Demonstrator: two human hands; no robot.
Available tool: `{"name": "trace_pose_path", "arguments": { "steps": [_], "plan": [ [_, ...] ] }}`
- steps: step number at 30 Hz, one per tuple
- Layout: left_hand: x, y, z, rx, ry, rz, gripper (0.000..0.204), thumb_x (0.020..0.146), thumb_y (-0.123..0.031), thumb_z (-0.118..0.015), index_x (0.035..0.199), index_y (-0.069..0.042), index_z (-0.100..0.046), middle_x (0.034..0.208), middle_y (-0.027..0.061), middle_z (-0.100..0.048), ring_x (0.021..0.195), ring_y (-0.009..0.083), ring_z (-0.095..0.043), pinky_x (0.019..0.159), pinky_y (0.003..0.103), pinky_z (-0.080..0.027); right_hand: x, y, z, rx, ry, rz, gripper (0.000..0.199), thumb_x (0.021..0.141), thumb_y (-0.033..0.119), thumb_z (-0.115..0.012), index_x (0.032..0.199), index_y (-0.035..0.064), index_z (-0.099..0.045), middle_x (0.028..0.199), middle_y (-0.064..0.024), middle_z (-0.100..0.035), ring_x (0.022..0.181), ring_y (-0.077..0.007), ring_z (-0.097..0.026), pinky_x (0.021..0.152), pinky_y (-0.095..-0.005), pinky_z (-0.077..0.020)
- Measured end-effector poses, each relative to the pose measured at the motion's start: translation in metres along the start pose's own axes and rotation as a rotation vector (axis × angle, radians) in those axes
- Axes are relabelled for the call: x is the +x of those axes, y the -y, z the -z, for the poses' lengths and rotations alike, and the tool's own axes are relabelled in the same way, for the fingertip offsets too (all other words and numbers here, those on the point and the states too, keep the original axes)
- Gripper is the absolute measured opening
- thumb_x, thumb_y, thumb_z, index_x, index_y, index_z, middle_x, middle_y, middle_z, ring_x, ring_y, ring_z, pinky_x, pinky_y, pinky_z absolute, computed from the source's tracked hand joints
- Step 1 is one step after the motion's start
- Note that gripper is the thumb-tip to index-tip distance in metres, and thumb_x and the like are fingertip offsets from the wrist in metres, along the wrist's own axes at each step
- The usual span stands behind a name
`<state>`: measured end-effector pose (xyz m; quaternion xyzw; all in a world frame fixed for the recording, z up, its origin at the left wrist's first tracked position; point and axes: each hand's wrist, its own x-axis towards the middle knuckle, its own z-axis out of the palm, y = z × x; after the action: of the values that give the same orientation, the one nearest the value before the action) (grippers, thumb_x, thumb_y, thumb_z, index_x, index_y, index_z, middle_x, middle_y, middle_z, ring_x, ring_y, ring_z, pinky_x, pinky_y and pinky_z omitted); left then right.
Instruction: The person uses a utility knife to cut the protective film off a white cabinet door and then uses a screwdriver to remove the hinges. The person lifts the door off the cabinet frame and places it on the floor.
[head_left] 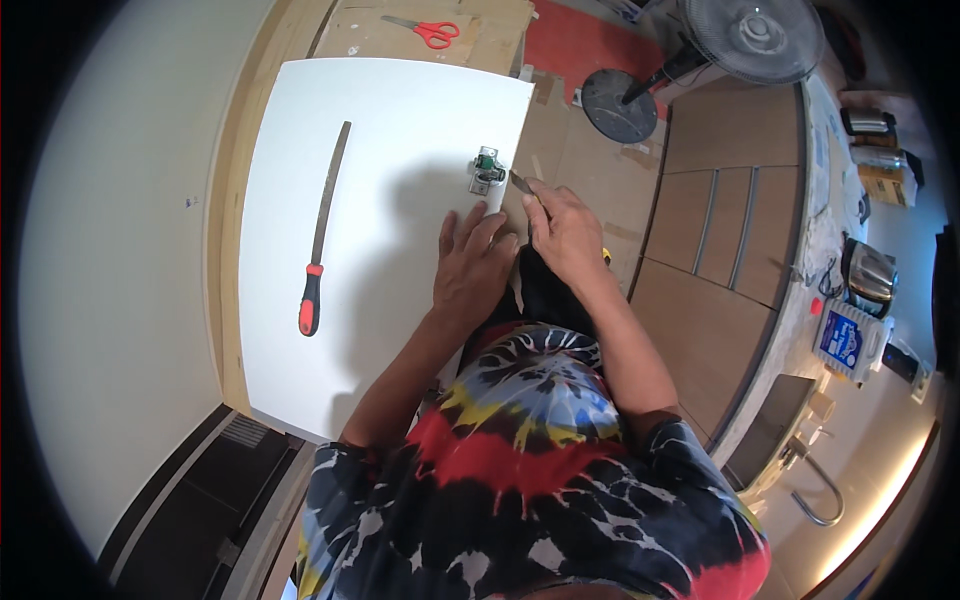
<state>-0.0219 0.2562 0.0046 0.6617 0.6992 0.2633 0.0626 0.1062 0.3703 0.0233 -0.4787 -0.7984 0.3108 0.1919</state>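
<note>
A large white board lies in front of me. My left hand rests on it by the right edge, fingers spread, just below a metal cabinet hinge with green parts. My right hand is closed round what looks like a small knife, most of it hidden in the fingers. Its dark blade points at the board's right edge beside the hinge; whether it touches cannot be made out. Left of the hands lies a file with a red and black handle.
Red-handled scissors lie on cardboard beyond the board. At the far right stands a fan on a round base. Drawer fronts and a counter with kettles and a sink run along the right. A wall borders the left.
</note>
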Motion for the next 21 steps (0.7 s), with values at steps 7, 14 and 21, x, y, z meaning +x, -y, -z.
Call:
{"name": "trace_pose_path", "arguments": {
  "steps": [7,14,21],
  "plan": [
    [0.020,-0.002,0.004,-0.105,-0.202,0.113,0.021,0.083,-0.013,-0.073,0.103,-0.007,-0.069,0.105,0.0083,-0.065,0.113,0.0290,-0.059,0.098,0.045,-0.040,0.003,0.003,-0.006,-0.126,-0.015,0.001,0.029,0.095,0.026,-0.061,0.117,0.0100,-0.070,0.088,-0.0165,-0.065,0.081,-0.0361,-0.066,0.071,-0.0444,-0.0538],
    [0.035,0.006,-0.009,-0.162,-0.263,0.284,0.031,0.077,-0.018,-0.079,0.102,-0.006,-0.065,0.105,0.0099,-0.064,0.102,0.0298,-0.059,0.091,0.045,-0.041,0.008,0.009,-0.002,-0.173,0.023,0.030,0.027,0.093,0.024,-0.062,0.116,0.0114,-0.070,0.086,-0.0151,-0.062,0.079,-0.0348,-0.066,0.069,-0.0448,-0.0534],
    [0.056,0.012,-0.004,-0.300,-0.345,0.408,0.069,0.072,-0.019,-0.086,0.130,-0.004,-0.051,0.120,0.0115,-0.059,0.109,0.0334,-0.054,0.095,0.044,-0.041,0.014,0.008,-0.007,-0.188,-0.036,0.090,0.026,0.091,0.023,-0.064,0.114,0.0119,-0.070,0.082,-0.0135,-0.061,0.078,-0.0325,-0.066,0.066,-0.0436,-0.0534]
  ]
}}
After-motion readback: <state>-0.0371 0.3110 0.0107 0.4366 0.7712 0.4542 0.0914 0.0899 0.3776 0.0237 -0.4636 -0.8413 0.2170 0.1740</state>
